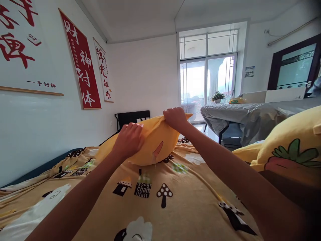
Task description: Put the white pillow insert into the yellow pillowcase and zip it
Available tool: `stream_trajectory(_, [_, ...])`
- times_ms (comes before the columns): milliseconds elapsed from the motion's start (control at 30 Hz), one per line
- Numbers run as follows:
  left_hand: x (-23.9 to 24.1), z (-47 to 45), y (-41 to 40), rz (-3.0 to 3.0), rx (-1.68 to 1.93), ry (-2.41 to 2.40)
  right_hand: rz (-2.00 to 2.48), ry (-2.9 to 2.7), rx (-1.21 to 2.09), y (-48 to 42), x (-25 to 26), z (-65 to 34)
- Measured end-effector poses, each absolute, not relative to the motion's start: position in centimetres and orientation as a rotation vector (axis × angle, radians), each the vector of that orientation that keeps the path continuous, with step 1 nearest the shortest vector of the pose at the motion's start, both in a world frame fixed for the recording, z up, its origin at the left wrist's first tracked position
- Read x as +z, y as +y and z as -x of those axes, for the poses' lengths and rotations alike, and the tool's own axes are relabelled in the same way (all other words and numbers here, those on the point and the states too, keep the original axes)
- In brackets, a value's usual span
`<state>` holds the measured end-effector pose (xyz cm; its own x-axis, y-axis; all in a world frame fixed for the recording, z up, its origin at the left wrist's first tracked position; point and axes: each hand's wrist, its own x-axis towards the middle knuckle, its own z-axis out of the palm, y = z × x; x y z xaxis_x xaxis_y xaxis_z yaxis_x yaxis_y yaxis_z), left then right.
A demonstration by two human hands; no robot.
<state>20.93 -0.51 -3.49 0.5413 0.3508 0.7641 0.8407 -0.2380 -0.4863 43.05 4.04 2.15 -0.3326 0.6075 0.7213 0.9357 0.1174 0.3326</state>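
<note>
- While it lay between the left hand (129,140) and the right hand (176,118), the soft yellow cloth pillow (153,142) bulged upward.
- The right pinched its top edge; the left curled into its side.
- Beneath it spread a tan, mushroom-printed blanket (190,204); rightward sat a rounded yellow cushion (281,134).

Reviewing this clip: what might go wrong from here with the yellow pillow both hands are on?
Two or three small risks, as I judge it. The right hand grips the yellow pillow near one corner, so a hard pull might strain the cover there. The blanket beneath is already creased and could bunch further if dragged. The right forearm might also nudge the leaf-printed yellow cushion beside it.
</note>
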Motion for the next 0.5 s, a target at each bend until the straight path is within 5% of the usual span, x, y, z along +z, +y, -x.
stream_trajectory(300, [-4.7, -25.0, 2.4, 1.948, -0.885, -1.318, 0.742, -1.996, -1.402, 0.6, -0.2, -41.1])
stream_trajectory(500, [-2.3, -21.9, 3.5, 1.794, -1.384, -1.437, 0.857, -1.788, -1.193, 0.5, -3.1, -46.5])
